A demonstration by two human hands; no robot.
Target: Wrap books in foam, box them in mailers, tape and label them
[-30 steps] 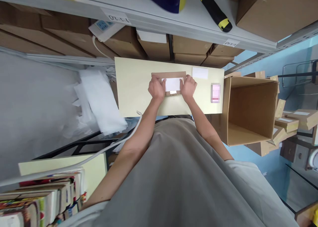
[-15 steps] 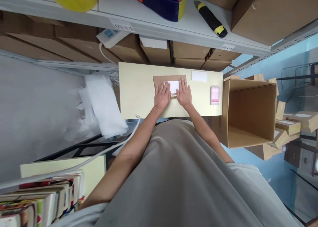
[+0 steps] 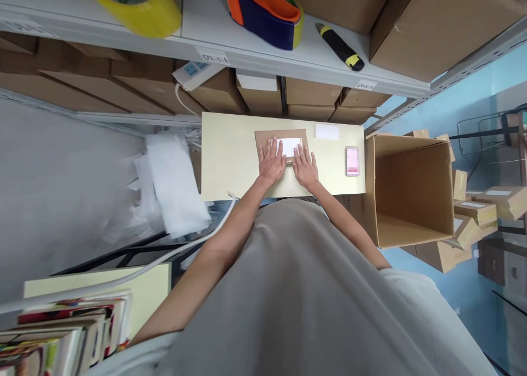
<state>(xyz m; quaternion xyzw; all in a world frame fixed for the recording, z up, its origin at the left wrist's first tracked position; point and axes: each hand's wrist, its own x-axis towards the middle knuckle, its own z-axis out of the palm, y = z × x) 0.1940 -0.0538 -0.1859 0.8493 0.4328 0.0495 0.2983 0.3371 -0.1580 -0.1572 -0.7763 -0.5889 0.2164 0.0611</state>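
Observation:
A flat brown cardboard parcel [image 3: 265, 138] with a white label [image 3: 289, 145] lies on a pale yellow table [image 3: 226, 156]. My left hand [image 3: 272, 161] rests flat on the parcel's left part, fingers stretched out beside the label. My right hand [image 3: 305, 164] lies flat on the parcel's near right part, fingers apart, touching the label's lower edge. Neither hand holds anything.
A white slip [image 3: 327, 131] and a pink phone-like object [image 3: 352, 161] lie on the table to the right. An open cardboard box [image 3: 411, 189] stands beside the table. White foam sheets [image 3: 173, 184] lie left. The shelf above carries yellow tape [image 3: 135, 3], a tape dispenser [image 3: 263, 11] and a utility knife [image 3: 340, 46].
My hands went from gripping the parcel's sides with curled fingers to lying flat on top, drawn closer together around the label. The view tilted slightly, showing more of the shelf.

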